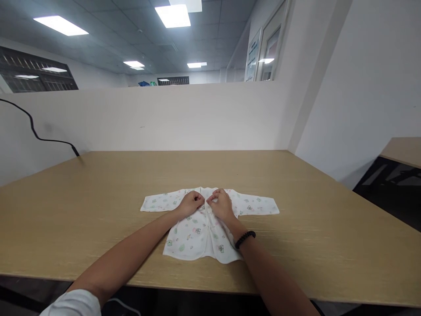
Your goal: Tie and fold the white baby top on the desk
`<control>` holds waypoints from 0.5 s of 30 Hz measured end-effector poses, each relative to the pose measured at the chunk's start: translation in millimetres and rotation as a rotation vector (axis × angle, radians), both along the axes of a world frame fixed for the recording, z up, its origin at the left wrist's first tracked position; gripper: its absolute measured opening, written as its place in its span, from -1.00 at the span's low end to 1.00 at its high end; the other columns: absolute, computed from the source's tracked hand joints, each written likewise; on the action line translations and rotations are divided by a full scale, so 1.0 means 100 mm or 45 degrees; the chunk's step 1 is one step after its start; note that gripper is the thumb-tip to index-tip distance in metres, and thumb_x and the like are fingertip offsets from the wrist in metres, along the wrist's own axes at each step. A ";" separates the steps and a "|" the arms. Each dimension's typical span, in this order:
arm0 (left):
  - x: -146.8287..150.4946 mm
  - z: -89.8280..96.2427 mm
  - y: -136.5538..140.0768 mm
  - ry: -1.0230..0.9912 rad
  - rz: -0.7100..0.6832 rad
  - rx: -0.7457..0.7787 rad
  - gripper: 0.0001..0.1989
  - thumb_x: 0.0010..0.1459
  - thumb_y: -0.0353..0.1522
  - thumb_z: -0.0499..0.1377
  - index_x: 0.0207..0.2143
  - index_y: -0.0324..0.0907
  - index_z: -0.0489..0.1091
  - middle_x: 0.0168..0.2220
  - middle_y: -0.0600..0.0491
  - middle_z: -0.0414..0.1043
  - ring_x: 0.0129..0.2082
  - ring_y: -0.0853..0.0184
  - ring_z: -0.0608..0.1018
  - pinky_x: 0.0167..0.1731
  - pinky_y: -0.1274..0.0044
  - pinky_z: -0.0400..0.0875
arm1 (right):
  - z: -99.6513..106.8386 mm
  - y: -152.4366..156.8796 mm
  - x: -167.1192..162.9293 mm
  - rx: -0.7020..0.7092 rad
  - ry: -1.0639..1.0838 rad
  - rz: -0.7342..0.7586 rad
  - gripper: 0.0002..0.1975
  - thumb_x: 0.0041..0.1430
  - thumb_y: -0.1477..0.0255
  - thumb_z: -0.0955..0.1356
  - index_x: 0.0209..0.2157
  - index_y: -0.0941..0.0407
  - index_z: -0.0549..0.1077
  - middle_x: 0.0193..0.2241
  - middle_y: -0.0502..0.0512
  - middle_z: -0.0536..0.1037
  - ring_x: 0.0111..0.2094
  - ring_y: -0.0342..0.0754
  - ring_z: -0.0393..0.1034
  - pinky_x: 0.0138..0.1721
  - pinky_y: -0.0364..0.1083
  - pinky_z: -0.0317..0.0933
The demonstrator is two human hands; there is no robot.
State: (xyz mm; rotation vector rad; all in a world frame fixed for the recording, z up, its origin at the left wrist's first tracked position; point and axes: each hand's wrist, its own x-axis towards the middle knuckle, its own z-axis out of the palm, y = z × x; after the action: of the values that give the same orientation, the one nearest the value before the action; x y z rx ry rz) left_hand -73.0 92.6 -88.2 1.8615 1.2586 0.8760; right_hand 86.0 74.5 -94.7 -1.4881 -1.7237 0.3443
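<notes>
On the pale wooden desk (296,210), a small white printed baby shirt (200,230) lies flat; the left hand (190,203) and right hand (221,204) pinch its front placket near the collar, fingers curled tight, apparently fastening it; lower closures likely come next.

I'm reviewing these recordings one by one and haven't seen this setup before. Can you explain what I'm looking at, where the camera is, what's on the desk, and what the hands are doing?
There is no machine here: a person works with two bare hands. The single picture comes from a camera worn on the person's head, looking forward and down, so the arms reach in from the bottom edge.

On the light wooden desk lies a small white baby shirt with a pale printed pattern, spread flat with both sleeves out to the sides. The left hand and the right hand rest close together on the shirt's chest, near the collar, fingers curled at the front opening. Whether they pinch the cloth or only press on it cannot be told. A black bead bracelet sits on the right wrist. A black cable runs down the white partition at the far left.
</notes>
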 end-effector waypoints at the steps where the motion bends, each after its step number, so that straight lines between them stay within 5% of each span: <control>1: 0.00 0.00 0.00 -0.004 0.003 0.008 -0.79 -0.06 -0.29 0.09 -0.63 -0.21 0.35 -0.65 0.13 0.29 -0.61 0.41 0.32 -0.56 0.59 0.18 | 0.00 0.00 0.00 0.005 0.003 -0.011 -0.90 0.01 0.53 0.40 -0.53 0.09 0.52 -0.23 0.10 0.47 -0.16 0.01 0.36 -0.04 -0.01 0.20; 15: -0.01 0.01 -0.04 -0.061 0.045 0.089 -0.82 -0.08 -0.33 0.13 -0.54 -0.23 0.48 -0.60 0.10 0.37 -0.56 0.39 0.37 -0.51 0.58 0.22 | 0.00 0.00 0.01 0.024 -0.023 0.042 -0.90 -0.01 0.52 0.40 -0.56 0.08 0.53 -0.24 0.09 0.48 -0.15 0.04 0.36 -0.06 0.02 0.20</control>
State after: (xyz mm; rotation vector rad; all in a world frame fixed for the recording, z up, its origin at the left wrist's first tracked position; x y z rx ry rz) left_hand -73.6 88.2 -87.4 1.8668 1.2495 0.9893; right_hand 87.1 74.5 -94.9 -1.4551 -1.7630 0.3321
